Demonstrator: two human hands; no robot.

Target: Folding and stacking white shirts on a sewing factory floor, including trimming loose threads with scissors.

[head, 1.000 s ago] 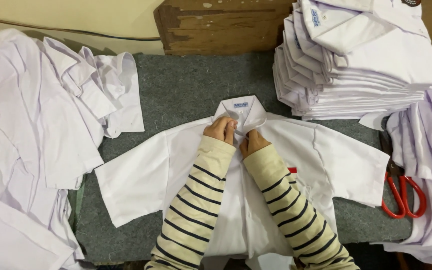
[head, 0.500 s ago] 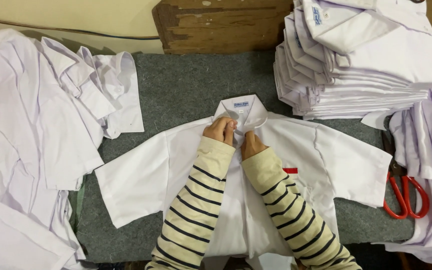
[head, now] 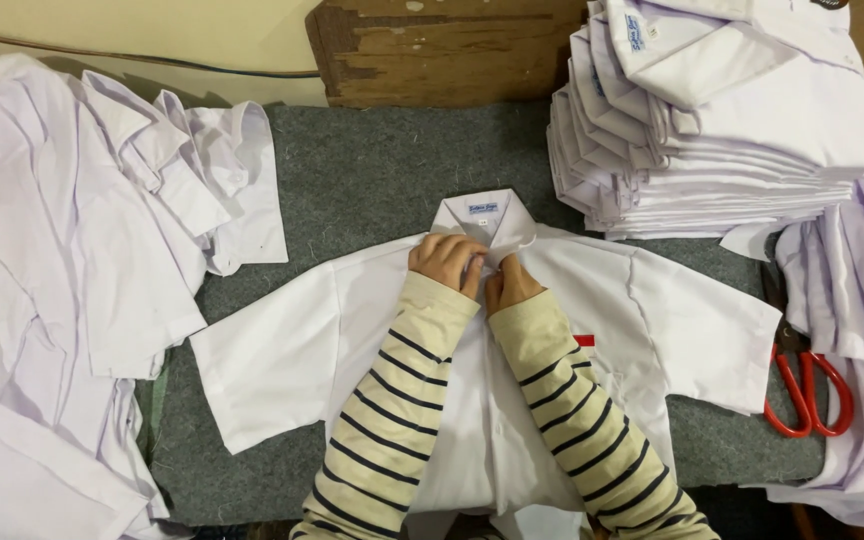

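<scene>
Head view, hands (head: 479, 272) pinching white shirt (head: 632, 310) placket below collar (head: 484, 215), grey mat (head: 382, 170)

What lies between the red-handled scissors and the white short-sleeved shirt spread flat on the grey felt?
In the head view, only a narrow strip of bare grey felt separates the red-handled scissors from the white short-sleeved shirt.
</scene>
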